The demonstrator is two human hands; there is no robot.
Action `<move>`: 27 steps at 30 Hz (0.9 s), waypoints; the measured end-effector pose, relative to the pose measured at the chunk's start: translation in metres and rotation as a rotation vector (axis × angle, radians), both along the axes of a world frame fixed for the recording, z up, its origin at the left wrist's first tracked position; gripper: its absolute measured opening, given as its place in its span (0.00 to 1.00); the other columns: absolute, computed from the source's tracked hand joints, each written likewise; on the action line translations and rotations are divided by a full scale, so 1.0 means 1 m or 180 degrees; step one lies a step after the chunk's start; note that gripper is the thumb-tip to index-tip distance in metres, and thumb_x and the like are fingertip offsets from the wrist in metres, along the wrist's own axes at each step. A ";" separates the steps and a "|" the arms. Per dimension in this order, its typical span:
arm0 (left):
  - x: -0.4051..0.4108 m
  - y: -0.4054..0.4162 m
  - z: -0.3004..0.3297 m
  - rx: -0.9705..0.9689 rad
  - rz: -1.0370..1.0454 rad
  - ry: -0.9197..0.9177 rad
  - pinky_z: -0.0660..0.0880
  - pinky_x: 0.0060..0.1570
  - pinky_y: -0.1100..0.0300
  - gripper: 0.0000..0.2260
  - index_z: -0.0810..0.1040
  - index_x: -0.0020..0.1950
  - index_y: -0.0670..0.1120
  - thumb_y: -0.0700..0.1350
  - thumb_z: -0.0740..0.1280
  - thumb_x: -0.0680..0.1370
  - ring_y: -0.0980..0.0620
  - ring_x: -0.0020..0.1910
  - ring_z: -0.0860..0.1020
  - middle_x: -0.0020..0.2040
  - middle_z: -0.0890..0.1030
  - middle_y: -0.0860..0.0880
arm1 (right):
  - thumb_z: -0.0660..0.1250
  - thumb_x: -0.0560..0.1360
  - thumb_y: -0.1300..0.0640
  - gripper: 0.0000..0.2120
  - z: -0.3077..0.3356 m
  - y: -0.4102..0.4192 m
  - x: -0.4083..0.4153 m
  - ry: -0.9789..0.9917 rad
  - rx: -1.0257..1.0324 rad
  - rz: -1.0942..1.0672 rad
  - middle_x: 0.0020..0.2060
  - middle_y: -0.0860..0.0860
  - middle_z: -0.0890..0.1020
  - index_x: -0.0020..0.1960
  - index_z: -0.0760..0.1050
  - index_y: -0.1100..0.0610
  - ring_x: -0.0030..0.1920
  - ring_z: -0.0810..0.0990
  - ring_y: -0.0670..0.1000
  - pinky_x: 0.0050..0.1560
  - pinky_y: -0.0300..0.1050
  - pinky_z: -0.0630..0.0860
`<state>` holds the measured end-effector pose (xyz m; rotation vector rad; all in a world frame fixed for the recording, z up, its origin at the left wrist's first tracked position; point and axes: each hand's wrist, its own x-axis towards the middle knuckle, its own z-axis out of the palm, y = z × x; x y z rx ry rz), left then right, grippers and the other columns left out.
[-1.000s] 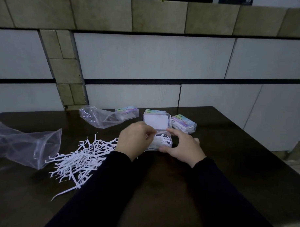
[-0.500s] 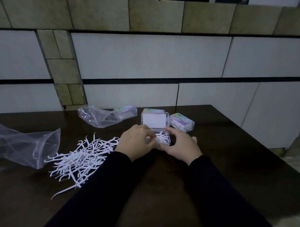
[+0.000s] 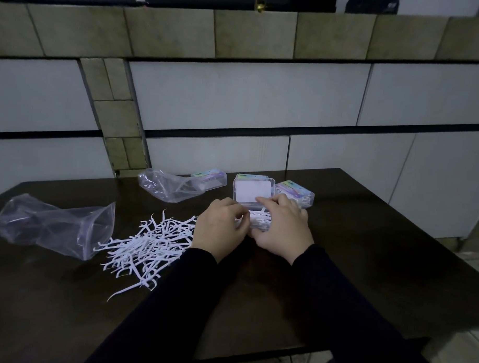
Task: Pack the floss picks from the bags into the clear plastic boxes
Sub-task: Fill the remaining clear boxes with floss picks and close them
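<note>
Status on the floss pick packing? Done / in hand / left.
Done: three closed boxes stand at the back, and both bags look emptied. In hand: left hand and right hand work at the open box, partly filled with picks. Left: the loose floss picks heaped on the table.

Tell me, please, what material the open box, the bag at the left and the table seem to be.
Open box: clear hard plastic, likely; its upright lid shows through. Left bag: thin soft plastic film, transparent, crumpled with glossy folds. Table: dark, smooth, slightly shiny; perhaps wood or laminate.
</note>
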<state>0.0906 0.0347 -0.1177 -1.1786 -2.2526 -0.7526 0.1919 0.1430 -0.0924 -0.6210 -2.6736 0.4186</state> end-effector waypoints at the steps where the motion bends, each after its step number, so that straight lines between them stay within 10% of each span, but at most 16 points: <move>1: 0.001 -0.003 0.000 0.0025 0.0073 0.0029 0.68 0.34 0.61 0.06 0.84 0.44 0.49 0.47 0.68 0.74 0.51 0.39 0.75 0.39 0.79 0.52 | 0.66 0.74 0.44 0.30 0.002 -0.005 -0.001 0.0076 0.0055 0.0057 0.65 0.48 0.67 0.74 0.62 0.45 0.68 0.63 0.51 0.68 0.52 0.58; 17: -0.052 -0.142 0.046 -0.1854 0.0503 -0.1248 0.69 0.64 0.57 0.22 0.77 0.64 0.57 0.60 0.71 0.71 0.55 0.64 0.73 0.66 0.75 0.56 | 0.63 0.77 0.43 0.26 -0.007 -0.083 -0.043 -0.0322 0.0546 0.1008 0.70 0.44 0.68 0.73 0.65 0.46 0.67 0.63 0.50 0.67 0.53 0.56; 27: -0.059 -0.161 0.041 -0.2071 0.0795 -0.1300 0.74 0.61 0.55 0.23 0.75 0.67 0.53 0.57 0.70 0.73 0.55 0.59 0.76 0.62 0.78 0.54 | 0.62 0.79 0.51 0.23 -0.014 -0.109 -0.059 -0.0372 0.0618 0.1368 0.68 0.44 0.72 0.73 0.64 0.45 0.65 0.64 0.50 0.63 0.51 0.57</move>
